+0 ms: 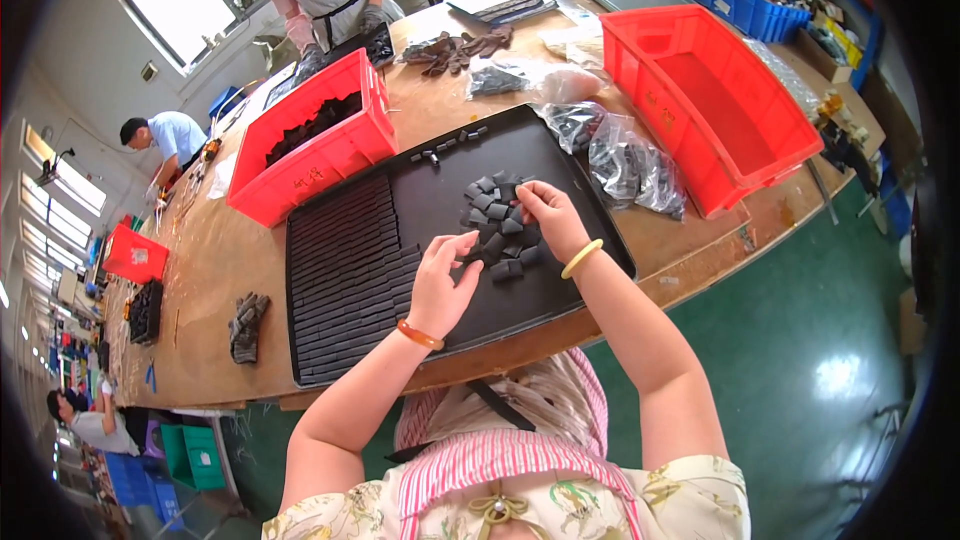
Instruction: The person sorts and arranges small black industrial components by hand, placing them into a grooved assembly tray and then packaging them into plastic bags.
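Note:
A large black tray (450, 335) lies in front of me on the table. Many short, dark, tube-like pieces (345, 270) stand in close rows across its left part. A loose heap of the same pieces (495, 210) lies on the right part. My left hand (440, 285) is at the heap's near left side, thumb and fingers apart, with dark pieces just beyond them. At the heap's right side is my right hand (553, 218), its thumb and forefinger pinched together. What is in that pinch is too small to make out. A few pieces (432, 156) lie near the tray's far edge.
A red bin (375, 135) with black contents stands beyond the tray's left; another red bin (740, 175) stands at the right. Clear bags of dark pieces (635, 165) lie between tray and right bin. A dark glove (248, 328) is left. A co-worker (340, 0) works across the table.

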Available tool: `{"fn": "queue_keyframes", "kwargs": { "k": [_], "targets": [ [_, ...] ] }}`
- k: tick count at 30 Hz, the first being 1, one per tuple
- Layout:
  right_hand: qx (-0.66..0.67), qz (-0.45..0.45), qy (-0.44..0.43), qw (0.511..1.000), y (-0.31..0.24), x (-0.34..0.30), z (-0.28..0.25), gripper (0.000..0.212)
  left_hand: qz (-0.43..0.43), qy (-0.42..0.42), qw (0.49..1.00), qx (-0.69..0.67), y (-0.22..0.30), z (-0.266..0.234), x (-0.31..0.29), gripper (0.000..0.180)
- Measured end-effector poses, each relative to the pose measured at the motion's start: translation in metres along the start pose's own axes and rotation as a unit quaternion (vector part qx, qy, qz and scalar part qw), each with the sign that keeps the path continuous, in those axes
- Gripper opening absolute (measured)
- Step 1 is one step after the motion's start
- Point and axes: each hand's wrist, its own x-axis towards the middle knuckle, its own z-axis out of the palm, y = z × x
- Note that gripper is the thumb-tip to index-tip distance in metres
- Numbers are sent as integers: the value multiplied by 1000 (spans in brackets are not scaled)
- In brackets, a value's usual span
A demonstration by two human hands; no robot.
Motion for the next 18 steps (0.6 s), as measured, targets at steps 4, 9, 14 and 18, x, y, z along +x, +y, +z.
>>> {"fn": "queue_keyframes", "kwargs": {
  "k": [4, 9, 14, 18],
  "targets": [
    [252, 80, -204, 943, -2, -3, -4, 20, 0, 41, 998, -42, 11, 3, 14, 54],
    [281, 132, -287, 906, -13, -15, 6, 22, 77, 96, 991, -46, 16, 18, 28, 48],
    [250, 163, -319, 900, -9, -16, 1, 26, 31, 119, 990, -65, 26, 24, 26, 35],
    [199, 139, -317, 917, -17, -19, 8, 37, 38, 147, 986, -75, 18, 7, 19, 25]
  ]
}}
